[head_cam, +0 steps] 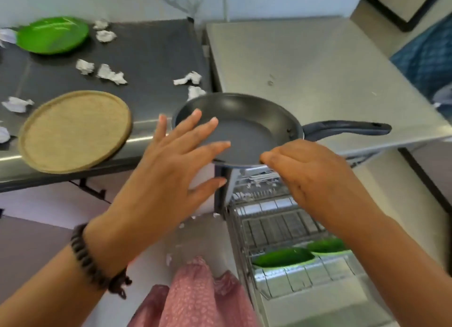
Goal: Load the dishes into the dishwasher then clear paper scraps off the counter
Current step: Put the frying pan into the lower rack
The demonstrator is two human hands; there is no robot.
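Note:
A dark non-stick frying pan [247, 126] hangs in the air above the dishwasher, its handle pointing right. My right hand [310, 177] pinches the pan's near rim. My left hand [171, 160] is spread open, fingers over the pan's left edge, holding nothing. Below, the dishwasher rack [281, 224] is pulled out with two green plates [283, 257] standing in it. On the dark counter [151, 50] lie a tan round plate [75, 131] overhanging the front edge, a green plate [52, 34] at the back left, and several crumpled paper scraps [110, 73].
A steel countertop [318, 65] sits over the dishwasher on the right. A blue patterned cloth [425, 55] is at the far right. My pink patterned garment [195, 297] shows at the bottom. A few paper bits [168, 258] lie on the floor.

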